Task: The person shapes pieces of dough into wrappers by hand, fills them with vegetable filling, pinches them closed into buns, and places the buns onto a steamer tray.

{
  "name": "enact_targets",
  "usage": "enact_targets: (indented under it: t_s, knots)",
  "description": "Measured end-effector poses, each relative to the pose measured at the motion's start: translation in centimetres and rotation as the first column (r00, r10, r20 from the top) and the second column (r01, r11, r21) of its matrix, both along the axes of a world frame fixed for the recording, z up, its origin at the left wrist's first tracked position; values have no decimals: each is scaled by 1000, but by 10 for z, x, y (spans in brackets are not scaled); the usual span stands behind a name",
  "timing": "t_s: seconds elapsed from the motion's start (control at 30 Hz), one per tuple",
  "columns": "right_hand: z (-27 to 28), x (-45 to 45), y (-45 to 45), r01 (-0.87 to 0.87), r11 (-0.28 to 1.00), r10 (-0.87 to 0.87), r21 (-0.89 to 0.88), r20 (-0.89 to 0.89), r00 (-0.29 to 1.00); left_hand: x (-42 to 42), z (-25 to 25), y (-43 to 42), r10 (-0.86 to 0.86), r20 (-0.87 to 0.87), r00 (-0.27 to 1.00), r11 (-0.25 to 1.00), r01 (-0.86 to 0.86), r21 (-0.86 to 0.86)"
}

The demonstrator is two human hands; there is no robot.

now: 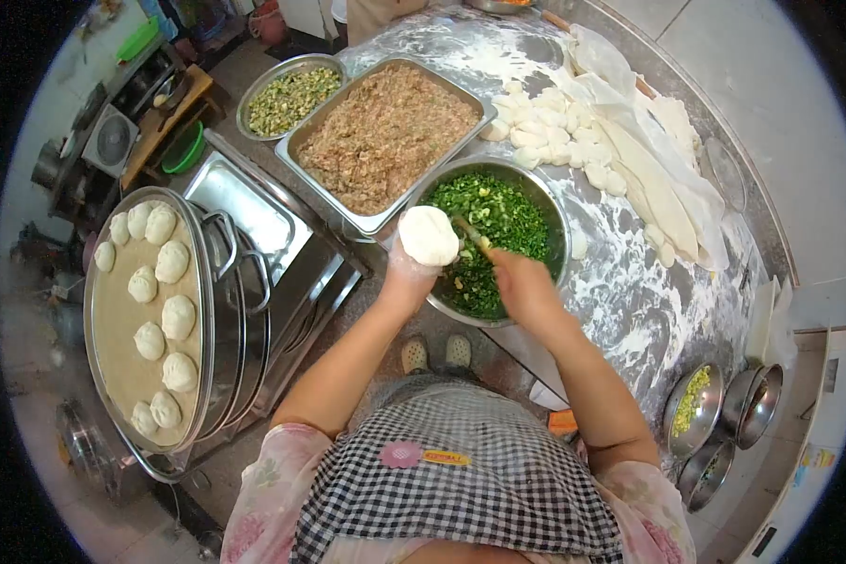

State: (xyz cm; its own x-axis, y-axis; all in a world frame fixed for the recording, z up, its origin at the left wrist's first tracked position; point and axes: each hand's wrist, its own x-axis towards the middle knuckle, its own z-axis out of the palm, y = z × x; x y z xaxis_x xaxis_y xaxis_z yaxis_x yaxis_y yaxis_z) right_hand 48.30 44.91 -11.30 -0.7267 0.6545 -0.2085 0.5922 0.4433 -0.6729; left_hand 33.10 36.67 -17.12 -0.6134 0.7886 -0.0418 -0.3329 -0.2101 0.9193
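On my left hand [410, 280] lies a round, floury dough wrapper [429, 236], held up at the near left rim of a steel bowl [562, 211]. Chopped green filling [503, 211] with yellowish bits, like chives and egg, fills that bowl. My right hand [524, 287] is closed round the handle of a wooden spatula [473, 232], whose end reaches over the filling beside the wrapper. Whether the spatula carries any filling is hard to make out.
A steel tray of minced meat filling [385, 136] and a bowl of chopped vegetables [296, 99] stand behind. Dough pieces [555, 127] lie on the floured table [620, 310]. Left is a steamer [202, 357] with several buns [179, 318]. Small steel bowls [705, 475] stand at the right edge.
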Motion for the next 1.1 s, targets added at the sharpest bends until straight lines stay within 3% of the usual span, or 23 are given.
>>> enact_targets:
  t_s: [0.03, 0.07, 0.13, 0.2, 0.23, 0.27, 0.33, 0.43, 0.5, 0.53, 0.57, 0.6, 0.67, 0.7, 0.77, 0.83, 0.87, 0.93, 0.97, 1.0, 1.1]
  knots:
    - [-34, 0, -1, -157, 964, 168, 216, -34, 985, -2, 4, 4, -33, -77, 996, 998, 28, -62]
    - [-40, -9, -6, -327, 923, 336, 205, -10, 942, -4, 8, 8, -72, -155, 985, 991, 52, -126]
    - [-59, -19, -2, -222, 965, 208, 136, 112, 972, 0, 9, 22, -91, -38, 995, 975, 82, -206]
    - [-63, -10, 13, -26, 973, 42, 230, -63, 997, 3, 4, 32, -89, 104, 991, 973, 109, -202]
    - [-62, -4, 23, 26, 991, -24, 132, -17, 1000, 5, 1, 36, -84, 73, 994, 967, 99, -234]
    - [-48, 6, 26, -10, 972, 27, 234, -69, 997, 4, -4, 42, -107, 71, 992, 956, 123, -267]
    - [9, 17, 29, 27, 998, -28, 52, 19, 999, 3, -22, 54, -98, 127, 987, 941, 133, -310]
    - [-1, 30, 58, 54, 973, -79, 224, 105, 991, -3, -40, 71, -314, -45, 948, 776, 229, -588]
    - [-23, 25, 58, -51, 985, 45, 162, 35, 998, -1, -65, 75, -386, -445, 808, 722, -35, -691]
    - [-32, 22, 58, -104, 985, 105, 136, -4, 994, 0, -76, 77, -429, -606, 670, 700, -178, -691]
    - [-31, 15, 49, -93, 991, 91, 98, 25, 996, 10, -51, 68, -390, -614, 686, 725, -182, -665]
    - [-38, 17, 39, -145, 968, 165, 205, -84, 983, 14, -48, 66, -422, -664, 617, 724, -211, -656]
    - [-47, 12, 17, -92, 974, 130, 206, -177, 976, 16, -47, 68, -387, -666, 638, 717, -246, -652]
    - [-43, 13, 21, -156, 964, 187, 216, -131, 974, 17, -43, 63, -397, -725, 562, 742, -268, -614]
    - [-23, 22, 38, -283, 931, 297, 231, -29, 954, 13, -40, 65, -392, -690, 608, 728, -254, -637]
    - [23, 19, 55, -271, 926, 256, 264, 90, 962, 7, -50, 66, -325, -711, 624, 750, -288, -596]
    - [35, 17, 66, -269, 922, 234, 280, 153, 960, 2, -35, 68, -390, -577, 718, 645, -233, -727]
    - [-6, 10, 93, -264, 921, 259, 288, 55, 964, -3, -50, 69, -341, -613, 713, 702, -241, -671]
    - [-33, 6, 100, -258, 919, 270, 296, 1, 963, -2, -47, 70, -355, -589, 726, 664, -248, -706]
    - [-39, -1, 92, -340, 895, 359, 289, -14, 933, -2, -50, 70, -345, -636, 690, 709, -252, -659]
    - [-35, 8, 42, -257, 956, 267, 140, -59, 962, 9, -49, 62, -318, -741, 591, 795, -259, -548]
